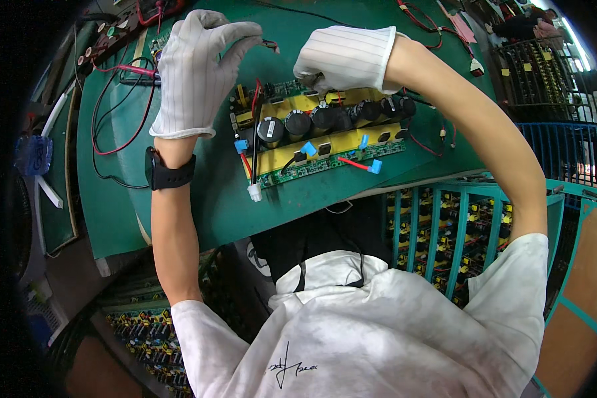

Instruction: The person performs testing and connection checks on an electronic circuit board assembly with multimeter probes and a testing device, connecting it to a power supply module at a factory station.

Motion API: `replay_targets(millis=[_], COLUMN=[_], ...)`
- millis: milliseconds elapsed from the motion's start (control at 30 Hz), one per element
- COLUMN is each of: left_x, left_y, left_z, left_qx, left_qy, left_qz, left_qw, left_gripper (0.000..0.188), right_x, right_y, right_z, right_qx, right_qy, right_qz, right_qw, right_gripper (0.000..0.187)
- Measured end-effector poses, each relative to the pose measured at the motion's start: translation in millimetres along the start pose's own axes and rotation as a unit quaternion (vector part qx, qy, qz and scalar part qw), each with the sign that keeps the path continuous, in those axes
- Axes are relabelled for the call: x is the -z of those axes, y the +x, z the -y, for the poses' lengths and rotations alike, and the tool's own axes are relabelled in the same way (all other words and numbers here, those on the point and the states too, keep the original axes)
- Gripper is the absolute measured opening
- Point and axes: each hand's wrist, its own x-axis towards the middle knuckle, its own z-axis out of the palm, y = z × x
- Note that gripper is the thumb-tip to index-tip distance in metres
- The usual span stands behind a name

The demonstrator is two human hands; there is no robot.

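Note:
My left hand (199, 69), in a white striped glove, is raised over the bench left of the circuit board. Its thumb and forefinger pinch a small dark part (270, 45), too small to name. At the board's far edge, my right hand (345, 58), gloved alike, curls its fingers down; whatever they hold is hidden. Between my arms lies the green circuit board (285, 176), with yellow-wrapped strips and a row of black capacitors (297, 123). Short leads with blue connectors (308, 149) rest on it. A white plug (255, 193) hangs over its near left corner.
The board rests on a green-topped bench (199, 205). Red and black test leads (136, 69) loop on the left, by a meter (159, 12). More wires lie at the far right, one with a white connector (476, 67). Teal racks of boards (438, 232) stand below the bench's near edge.

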Motion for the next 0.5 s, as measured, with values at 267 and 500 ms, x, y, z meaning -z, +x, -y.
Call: replay_targets(millis=[267,500], left_x=[-3.7,-0.1], left_y=[-2.1,-1.3], left_z=[-3.4,-6.1], left_qx=[-0.017,-0.003], left_qy=[-0.010,0.000], left_qz=[0.006,0.053], left_qw=[1.000,0.999], left_gripper=[0.019,0.025], right_x=[-9.4,-6.9], right_y=[-4.4,-1.4], right_z=[-9.0,-9.8], right_qx=[0.029,0.030], right_qy=[0.019,0.029], right_qz=[-0.046,-0.023], right_qw=[0.998,0.999], right_gripper=[0.016,0.015])
